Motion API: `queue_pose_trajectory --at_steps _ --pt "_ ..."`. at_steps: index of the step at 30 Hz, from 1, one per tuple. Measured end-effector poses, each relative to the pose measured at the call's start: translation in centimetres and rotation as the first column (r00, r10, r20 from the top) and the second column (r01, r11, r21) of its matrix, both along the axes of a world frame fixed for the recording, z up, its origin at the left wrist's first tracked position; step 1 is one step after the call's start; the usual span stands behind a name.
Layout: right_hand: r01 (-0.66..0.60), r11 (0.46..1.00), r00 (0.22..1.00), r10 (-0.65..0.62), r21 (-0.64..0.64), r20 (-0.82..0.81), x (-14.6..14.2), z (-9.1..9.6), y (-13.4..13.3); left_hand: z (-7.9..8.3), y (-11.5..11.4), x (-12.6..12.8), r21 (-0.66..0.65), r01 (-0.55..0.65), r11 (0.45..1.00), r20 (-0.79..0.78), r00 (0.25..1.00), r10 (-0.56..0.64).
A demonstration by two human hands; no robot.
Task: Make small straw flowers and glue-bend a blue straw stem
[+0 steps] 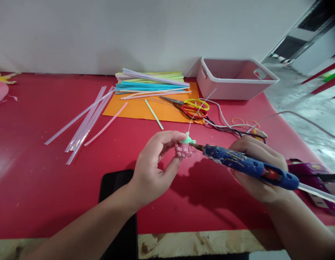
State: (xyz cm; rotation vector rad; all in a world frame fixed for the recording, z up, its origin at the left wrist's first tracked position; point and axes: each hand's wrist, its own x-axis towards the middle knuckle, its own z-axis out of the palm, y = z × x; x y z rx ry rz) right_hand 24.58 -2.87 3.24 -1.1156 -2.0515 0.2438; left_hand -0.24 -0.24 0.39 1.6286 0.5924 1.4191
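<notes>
Between the thumb and fingers of my left hand (153, 169) is a small pink craft flower (184, 150) with a mint-green base (187, 139). A thin pale stem (200, 110) rises from that base. My right hand (261, 169) is wrapped round a blue glue gun (235, 159), smeared with dried glue. Its nozzle points left and meets the edge of the green base. A clear glue stick (319, 193) sticks out of the gun's rear. Part of my right hand is hidden behind the gun.
Scissors (194, 107) and colored strips (151, 86) lie on an orange sheet (118, 110). Clear strips (88, 122) lie left. A pink bin (232, 88), cables (224, 124) and a purple device (310, 173) are to the right. A black phone (118, 224) lies under my left forearm.
</notes>
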Motion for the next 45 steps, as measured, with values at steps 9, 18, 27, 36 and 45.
queue_pose_trajectory --at_steps 9,18,27,36,45 --pt "0.013 1.000 1.000 -0.013 -0.021 -0.016 0.1 0.2 -0.1 -0.1 0.1 -0.1 0.014 -0.010 1.000 -0.021 1.000 0.010" --pt "0.013 1.000 1.000 -0.013 -0.023 0.006 0.3 -0.1 -0.2 -0.3 0.1 -0.1 0.003 0.018 1.000 0.011 1.000 -0.018" --pt "0.289 0.949 0.901 -0.313 0.124 0.301 1.9 -1.3 0.6 0.8 0.9 -0.2 -0.219 -0.039 0.975 0.129 0.989 0.069" --pt "0.303 0.942 0.853 -0.335 0.145 0.400 1.3 -2.4 1.3 0.8 1.0 -0.5 -0.469 0.261 0.844 0.251 0.955 -0.155" --pt "0.005 0.971 0.997 -0.025 0.241 0.077 -3.1 0.4 -0.9 1.5 0.7 -0.7 -0.514 0.446 0.733 0.244 0.895 -0.374"
